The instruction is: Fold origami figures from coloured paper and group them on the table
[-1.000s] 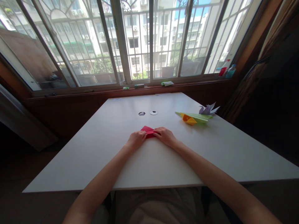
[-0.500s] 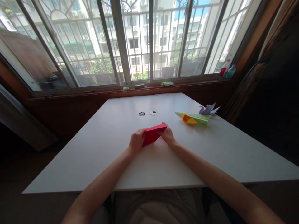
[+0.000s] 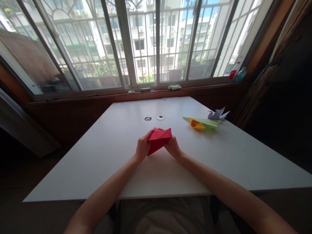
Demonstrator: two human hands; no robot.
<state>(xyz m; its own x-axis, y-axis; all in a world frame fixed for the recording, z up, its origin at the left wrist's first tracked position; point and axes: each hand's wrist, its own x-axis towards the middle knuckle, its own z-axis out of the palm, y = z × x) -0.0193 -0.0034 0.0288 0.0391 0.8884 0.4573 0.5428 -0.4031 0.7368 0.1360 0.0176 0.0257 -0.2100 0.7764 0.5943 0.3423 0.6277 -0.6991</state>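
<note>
Fingers [image 3: 146, 138] pinching red paper [image 3: 158, 140], wrists raised

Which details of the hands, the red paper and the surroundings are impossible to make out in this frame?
Head view only:
- Fingertips of the left hand and right hand: hidden behind the red folded paper.
- The paper's far side and its inner folds: turned away from the camera.
- Purple paper model: too small to tell its shape.
- Bottles on the sill: labels too small to read.
- Person's lap: cut off by the table edge.
</note>
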